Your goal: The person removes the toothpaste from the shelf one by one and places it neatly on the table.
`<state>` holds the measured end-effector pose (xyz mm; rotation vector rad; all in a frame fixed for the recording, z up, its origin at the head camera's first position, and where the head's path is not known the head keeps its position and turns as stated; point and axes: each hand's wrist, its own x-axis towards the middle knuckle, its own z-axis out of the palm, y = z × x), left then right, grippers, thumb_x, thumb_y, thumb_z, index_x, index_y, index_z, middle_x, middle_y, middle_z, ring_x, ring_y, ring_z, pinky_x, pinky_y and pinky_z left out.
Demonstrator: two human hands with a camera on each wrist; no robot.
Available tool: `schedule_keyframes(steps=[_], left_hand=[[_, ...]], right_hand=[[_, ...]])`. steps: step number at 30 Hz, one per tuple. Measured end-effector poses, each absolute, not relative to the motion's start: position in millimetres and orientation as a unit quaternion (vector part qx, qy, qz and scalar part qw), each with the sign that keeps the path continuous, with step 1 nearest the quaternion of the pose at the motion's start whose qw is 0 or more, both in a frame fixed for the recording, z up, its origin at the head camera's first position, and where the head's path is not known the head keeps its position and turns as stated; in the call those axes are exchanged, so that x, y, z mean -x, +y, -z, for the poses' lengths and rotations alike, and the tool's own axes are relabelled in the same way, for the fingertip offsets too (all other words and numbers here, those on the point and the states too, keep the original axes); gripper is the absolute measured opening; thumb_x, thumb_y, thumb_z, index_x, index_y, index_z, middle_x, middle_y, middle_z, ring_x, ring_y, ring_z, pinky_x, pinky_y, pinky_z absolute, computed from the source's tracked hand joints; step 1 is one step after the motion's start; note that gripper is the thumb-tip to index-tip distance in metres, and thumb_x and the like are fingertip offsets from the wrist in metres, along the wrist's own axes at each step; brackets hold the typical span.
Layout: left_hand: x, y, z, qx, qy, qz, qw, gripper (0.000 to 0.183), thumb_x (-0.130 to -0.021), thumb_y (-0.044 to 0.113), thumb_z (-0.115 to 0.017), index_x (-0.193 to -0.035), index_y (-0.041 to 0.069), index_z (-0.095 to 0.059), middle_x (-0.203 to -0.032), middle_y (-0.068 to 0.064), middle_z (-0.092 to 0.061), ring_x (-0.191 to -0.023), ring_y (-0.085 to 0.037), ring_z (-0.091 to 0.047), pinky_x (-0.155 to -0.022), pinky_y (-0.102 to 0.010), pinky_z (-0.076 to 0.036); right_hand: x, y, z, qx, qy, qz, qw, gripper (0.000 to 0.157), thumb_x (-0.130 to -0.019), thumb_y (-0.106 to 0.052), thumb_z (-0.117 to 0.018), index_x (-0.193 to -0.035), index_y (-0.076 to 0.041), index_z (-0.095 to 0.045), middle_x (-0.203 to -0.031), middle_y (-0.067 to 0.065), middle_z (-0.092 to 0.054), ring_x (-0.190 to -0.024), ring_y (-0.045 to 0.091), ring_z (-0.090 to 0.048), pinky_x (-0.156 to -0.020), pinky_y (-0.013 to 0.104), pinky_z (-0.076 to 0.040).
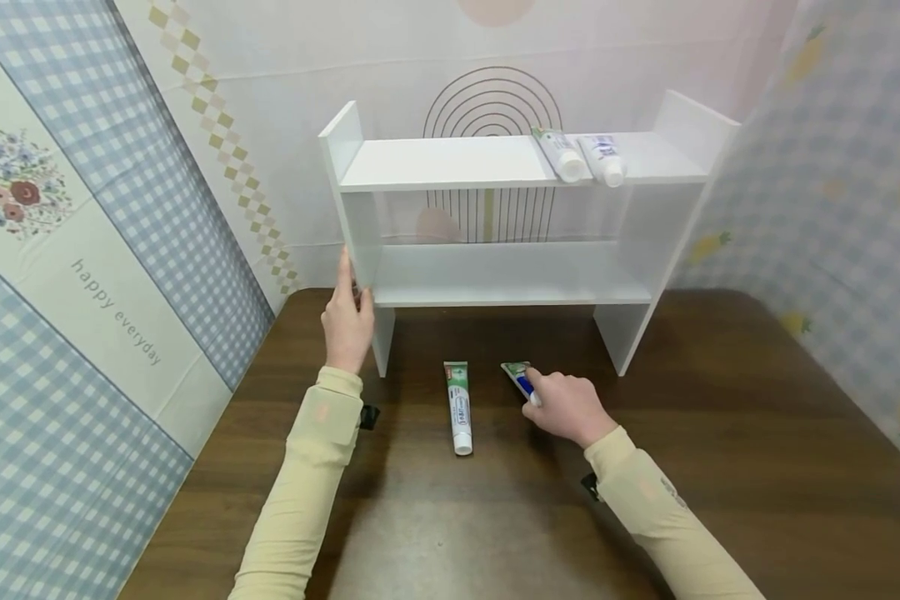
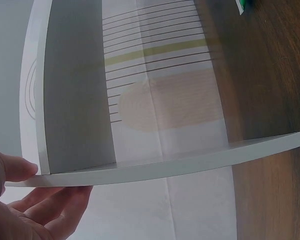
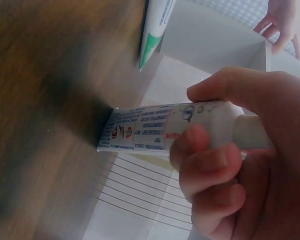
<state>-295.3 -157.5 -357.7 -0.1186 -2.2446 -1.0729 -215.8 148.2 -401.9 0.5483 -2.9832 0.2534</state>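
My right hand (image 1: 570, 408) grips a toothpaste tube (image 1: 523, 380) by its cap end, low over the table. In the right wrist view, the thumb lies along one side of this tube (image 3: 150, 127) and curled fingers wrap the other; its flat end points away from the palm. My left hand (image 1: 347, 325) holds the left side panel of a white two-tier shelf (image 1: 495, 302). The left wrist view shows the thumb on one face of that panel (image 2: 165, 169) and the fingers on the other. Between the hands, a green-and-white toothpaste tube (image 1: 458, 408) lies on the table, cap toward me.
Two more toothpaste tubes, one with a green end (image 1: 558, 156) and one white and blue (image 1: 602, 158), lie side by side on the upper shelf, caps at its front edge. The shelf stands on a dark wooden table (image 1: 435, 517), with patterned cloth (image 1: 270, 100) behind and beside it.
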Motion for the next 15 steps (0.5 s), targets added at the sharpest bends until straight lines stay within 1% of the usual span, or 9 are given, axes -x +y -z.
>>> schedule_keyframes(steps=[3,6,12,15], left_hand=[[294.4,-157.7,357.9,0.044,-0.852,0.411,0.321,0.065,-0.1,0.013,-0.049,-0.156,0.029,-0.02,-0.122,-0.022,-0.064,-0.098,-0.039,-0.068,-0.079,-0.053,-0.053],[293.7,-158.0,357.8,0.045,-0.851,0.413,0.322,0.065,-0.1,0.013,-0.049,-0.156,0.029,-0.02,-0.122,-0.023,-0.064,-0.098,-0.039,-0.068,-0.079,-0.053,-0.053],[292.7,-158.1,357.8,0.046,-0.852,0.415,0.316,0.064,-0.1,0.013,-0.048,-0.156,0.028,-0.02,-0.121,-0.023,-0.064,-0.097,-0.04,-0.067,-0.078,-0.053,-0.052],[293.0,-157.8,357.9,0.046,-0.854,0.413,0.314,0.064,-0.1,0.013,-0.048,-0.156,0.027,-0.02,-0.12,-0.023,-0.065,-0.096,-0.04,-0.067,-0.077,-0.053,-0.051]], right_hand=[[213.2,147.0,403.7,-0.181,-0.98,-0.078,0.037,0.046,-0.083,-0.022,-0.064,-0.124,-0.001,-0.061,-0.073,0.009,-0.065,-0.051,0.014,-0.046,-0.043,0.028,-0.033],[211.7,145.9,404.8,-0.181,-0.98,-0.077,0.026,0.047,-0.084,-0.022,-0.063,-0.126,-0.001,-0.06,-0.064,0.005,-0.058,-0.048,0.014,-0.042,-0.042,0.027,-0.027],[209.5,143.3,405.9,-0.18,-0.981,-0.076,0.011,0.05,-0.083,-0.022,-0.064,-0.128,0.0,-0.059,-0.065,0.005,-0.06,-0.05,0.013,-0.046,-0.043,0.027,-0.031],[207.5,141.5,407.9,-0.181,-0.981,-0.073,-0.001,0.054,-0.083,-0.021,-0.063,-0.132,0.001,-0.057,-0.061,0.004,-0.057,-0.049,0.013,-0.045,-0.043,0.028,-0.03]])
